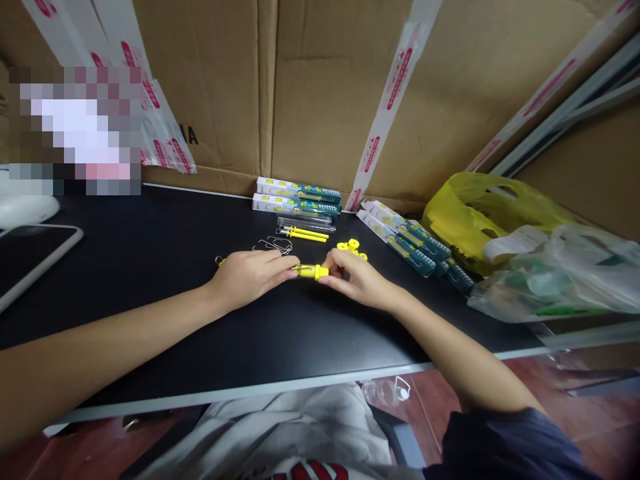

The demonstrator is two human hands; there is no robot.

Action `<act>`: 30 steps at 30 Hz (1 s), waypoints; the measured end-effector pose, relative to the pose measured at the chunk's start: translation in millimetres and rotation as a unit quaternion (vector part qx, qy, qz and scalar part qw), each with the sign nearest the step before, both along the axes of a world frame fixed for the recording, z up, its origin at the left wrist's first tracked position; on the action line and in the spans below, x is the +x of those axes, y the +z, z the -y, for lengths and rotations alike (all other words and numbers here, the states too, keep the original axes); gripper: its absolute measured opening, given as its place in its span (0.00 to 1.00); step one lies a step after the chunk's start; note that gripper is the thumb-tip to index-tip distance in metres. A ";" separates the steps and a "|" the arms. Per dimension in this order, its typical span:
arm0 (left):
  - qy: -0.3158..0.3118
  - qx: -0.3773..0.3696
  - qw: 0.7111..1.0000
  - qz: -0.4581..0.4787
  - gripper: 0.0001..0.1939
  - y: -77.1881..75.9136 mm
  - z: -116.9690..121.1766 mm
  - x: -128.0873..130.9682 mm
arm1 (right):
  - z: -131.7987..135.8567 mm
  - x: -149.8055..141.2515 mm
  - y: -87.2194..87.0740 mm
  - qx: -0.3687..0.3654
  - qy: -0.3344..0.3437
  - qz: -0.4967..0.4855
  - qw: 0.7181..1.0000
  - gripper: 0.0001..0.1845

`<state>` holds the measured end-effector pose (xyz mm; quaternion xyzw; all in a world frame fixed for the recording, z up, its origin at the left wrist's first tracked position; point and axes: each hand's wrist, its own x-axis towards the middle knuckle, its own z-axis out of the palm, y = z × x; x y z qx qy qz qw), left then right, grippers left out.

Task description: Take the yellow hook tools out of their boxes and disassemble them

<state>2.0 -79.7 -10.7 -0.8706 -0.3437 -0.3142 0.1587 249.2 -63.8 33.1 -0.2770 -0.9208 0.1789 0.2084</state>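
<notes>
Both hands meet at the middle of the black table. My left hand lies knuckles up, fingers closed on one end of a small yellow tool. My right hand pinches the other end of the same tool with fingertips and thumb. Just beyond the hands lie thin wire clips, a clear tube, yellow rods and several small yellow caps.
Two teal-and-white boxes lie by the cardboard wall; more such boxes fan out at right. A yellow plastic bag and clear bags fill the right side. A tablet sits at left.
</notes>
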 end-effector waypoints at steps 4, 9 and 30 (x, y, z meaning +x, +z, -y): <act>-0.005 -0.010 1.000 -0.005 0.16 -0.8 0.5 0.4 | 0.1 1.7 2.7 0.064 0.024 0.024 0.997 0.09; 0.002 -0.019 1.000 -0.011 0.18 -1.6 0.4 0.4 | 6.0 1.4 10.6 0.114 0.028 0.062 0.991 0.04; 0.005 -0.011 1.000 -0.011 0.17 -1.8 -1.1 0.5 | -2.1 1.8 4.7 0.019 0.001 0.073 0.997 0.11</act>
